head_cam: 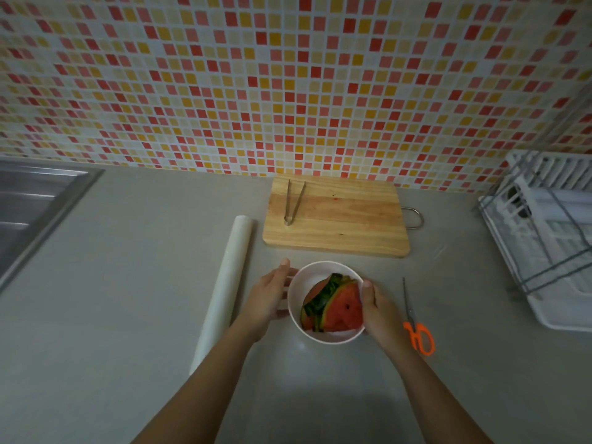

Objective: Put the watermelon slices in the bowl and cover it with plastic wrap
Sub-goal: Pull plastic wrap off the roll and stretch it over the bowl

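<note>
Head view: white bowl (296, 318) on the grey counter (128, 283), near the front edge of the scene. Watermelon slices (334, 307) stacked inside, rinds up and to the left, red flesh facing the camera. No film over the bowl that I can make out.

Left hand (267, 298) cupped against the bowl's left side, fingers curled round the rim, thumb pointing up. Right hand (376, 304) cupped on the right side, thumb at the rim by the slices. Both hands hold the bowl between them.

Wrap roll (224, 293) lies just left of the left hand, running away from the camera. Board (352, 219) behind the bowl, by the tiled wall (288, 75); tongs (293, 201) lie on its left part. Scissors (416, 325), orange handles, just right of the right hand. Sink (35, 203) far left, rack (544, 235) far right.
</note>
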Motion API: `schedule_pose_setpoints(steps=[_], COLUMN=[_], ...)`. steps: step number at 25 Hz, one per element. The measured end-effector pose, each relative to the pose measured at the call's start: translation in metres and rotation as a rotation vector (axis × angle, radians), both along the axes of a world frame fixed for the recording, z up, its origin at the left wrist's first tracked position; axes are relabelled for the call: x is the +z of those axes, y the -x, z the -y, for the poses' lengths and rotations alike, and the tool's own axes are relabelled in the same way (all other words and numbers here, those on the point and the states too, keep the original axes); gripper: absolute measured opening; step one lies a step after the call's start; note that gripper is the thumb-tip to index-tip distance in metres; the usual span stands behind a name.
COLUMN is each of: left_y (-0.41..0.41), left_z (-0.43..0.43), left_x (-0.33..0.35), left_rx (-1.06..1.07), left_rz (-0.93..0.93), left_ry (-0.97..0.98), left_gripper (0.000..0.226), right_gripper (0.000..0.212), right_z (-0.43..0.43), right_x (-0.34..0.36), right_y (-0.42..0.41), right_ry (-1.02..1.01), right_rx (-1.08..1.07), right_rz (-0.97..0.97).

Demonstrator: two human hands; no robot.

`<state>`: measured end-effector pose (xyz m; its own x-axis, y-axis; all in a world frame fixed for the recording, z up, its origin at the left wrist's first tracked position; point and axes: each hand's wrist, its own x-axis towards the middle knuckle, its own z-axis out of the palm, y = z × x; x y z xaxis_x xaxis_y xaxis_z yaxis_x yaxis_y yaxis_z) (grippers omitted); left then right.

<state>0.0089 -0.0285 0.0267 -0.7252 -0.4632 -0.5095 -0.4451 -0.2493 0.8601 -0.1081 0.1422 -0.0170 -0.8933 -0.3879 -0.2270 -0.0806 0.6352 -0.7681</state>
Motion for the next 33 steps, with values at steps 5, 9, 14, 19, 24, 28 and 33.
schedule_pose_setpoints(steps=[5,9,14,19,24,28,33], left_y=[-0.014,-0.018,-0.061,-0.072,-0.060,-0.054,-0.048], left_z=[-0.007,0.002,0.090,0.094,0.095,0.092,0.079], left_x=[-0.003,-0.002,-0.016,-0.031,-0.033,-0.027,0.004], left_rx=[-0.013,0.036,0.310,0.060,-0.010,-0.021,0.083], left_rz=[-0.003,-0.037,0.247,0.327,0.291,0.300,0.052], left_ry=[-0.019,0.288,0.759,0.373,0.379,0.348,-0.036], left_gripper=[0.048,0.026,0.030,0.034,0.042,0.036,0.034], right_gripper=[0.043,0.045,0.051,0.045,0.043,0.042,0.042], right_z=[-0.006,-0.005,-0.009,-0.008,-0.011,-0.013,-0.007], right_x=[0.003,0.002,0.001,0.014,0.025,0.030,0.051], right_y=[-0.012,-0.013,-0.013,-0.015,-0.017,-0.022,-0.022], right_ry=[-0.011,-0.022,-0.034,0.116,0.161,0.202,0.246], right_rx=[-0.013,-0.029,-0.016,-0.149,-0.097,-0.108,-0.075], right_rz=[-0.013,0.000,-0.018,-0.153,-0.190,-0.188,-0.233])
